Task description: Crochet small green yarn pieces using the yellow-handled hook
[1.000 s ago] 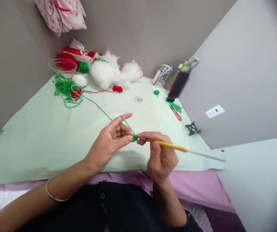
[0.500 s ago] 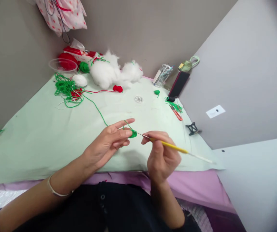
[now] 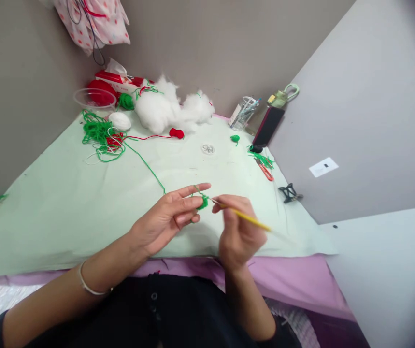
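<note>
My left hand pinches a small green crochet piece between thumb and fingers, its index finger stretched out with green yarn over it. From that hand the green yarn runs back over the table to a loose tangle. In my right hand is a crochet hook with a yellow handle, closed in the fingers like a pen. The hook's metal tip meets the green piece at its right edge; motion blurs the hook's far end. Whether a loop sits on the tip is too small to tell.
At the back left lie a green yarn tangle, a white yarn ball and white stuffing. A red crocheted piece and a dish of small rings lie mid-table. Rightward are a phone, cutter and clear cup.
Both hands have shifted slightly: the left a little to the right with the green piece, the right a little to the left. The hook has swung and its handle end is nearer my left.
</note>
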A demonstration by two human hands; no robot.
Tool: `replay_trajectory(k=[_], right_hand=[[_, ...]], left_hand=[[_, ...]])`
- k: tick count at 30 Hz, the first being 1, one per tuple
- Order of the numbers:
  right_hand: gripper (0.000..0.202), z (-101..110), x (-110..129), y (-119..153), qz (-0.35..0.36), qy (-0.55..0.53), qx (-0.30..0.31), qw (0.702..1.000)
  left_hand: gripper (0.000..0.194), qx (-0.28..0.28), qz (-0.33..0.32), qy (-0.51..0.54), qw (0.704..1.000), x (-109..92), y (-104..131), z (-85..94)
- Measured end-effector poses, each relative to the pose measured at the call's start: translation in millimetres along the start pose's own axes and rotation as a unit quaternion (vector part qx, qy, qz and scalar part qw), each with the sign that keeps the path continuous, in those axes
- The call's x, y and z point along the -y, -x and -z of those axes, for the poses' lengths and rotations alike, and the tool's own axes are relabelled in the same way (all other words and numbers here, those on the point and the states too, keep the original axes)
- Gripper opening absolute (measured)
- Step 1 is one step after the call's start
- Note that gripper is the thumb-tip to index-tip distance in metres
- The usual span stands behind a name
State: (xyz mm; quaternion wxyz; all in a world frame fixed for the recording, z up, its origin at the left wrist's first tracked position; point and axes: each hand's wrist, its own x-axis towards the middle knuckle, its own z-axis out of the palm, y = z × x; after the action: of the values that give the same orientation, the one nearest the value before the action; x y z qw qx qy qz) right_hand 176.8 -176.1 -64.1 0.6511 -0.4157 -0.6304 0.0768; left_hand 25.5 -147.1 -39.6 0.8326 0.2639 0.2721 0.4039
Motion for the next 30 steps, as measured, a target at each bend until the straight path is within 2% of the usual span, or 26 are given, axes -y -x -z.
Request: replay_trajectory(k=[3, 7, 12, 18, 25, 30], right_hand=[[0.019, -0.4, -0.7, -5.4, -0.128, -0.137, -0.014, 0.982], [0.015, -3.5, -0.3, -5.0, -0.179, -0.178, 0.032, 0.967], [0.015, 0.3, -0.8, -4.9, -0.24, -0.245, 0.025, 0.939], [0.015, 1.7, 1.2, -9.9, -0.254, -0.289, 0.018, 0.923], [0.016, 0.5, 1.6, -10.6, -0.249, -0.304, 0.026, 0.919], [0.016, 0.2, 1.3, -11.8, -0.25, -0.311, 0.018, 0.917]], left_hand=[[0.036, -0.003, -0.028, -0.008, 1.0, -1.7, -0.8, 0.6], [0.036, -0.01, -0.092, -0.08, 0.992, 3.7, -1.2, 1.5], [0.045, -0.016, -0.118, -0.109, 0.987, 7.4, -1.8, 4.8], [0.039, -0.014, -0.114, -0.154, 0.981, 2.9, -0.2, 6.2], [0.03, 0.024, -0.081, -0.07, 0.994, 1.2, 1.1, 2.8], [0.028, 0.053, -0.097, -0.081, 0.991, 4.5, 0.1, 4.0]])
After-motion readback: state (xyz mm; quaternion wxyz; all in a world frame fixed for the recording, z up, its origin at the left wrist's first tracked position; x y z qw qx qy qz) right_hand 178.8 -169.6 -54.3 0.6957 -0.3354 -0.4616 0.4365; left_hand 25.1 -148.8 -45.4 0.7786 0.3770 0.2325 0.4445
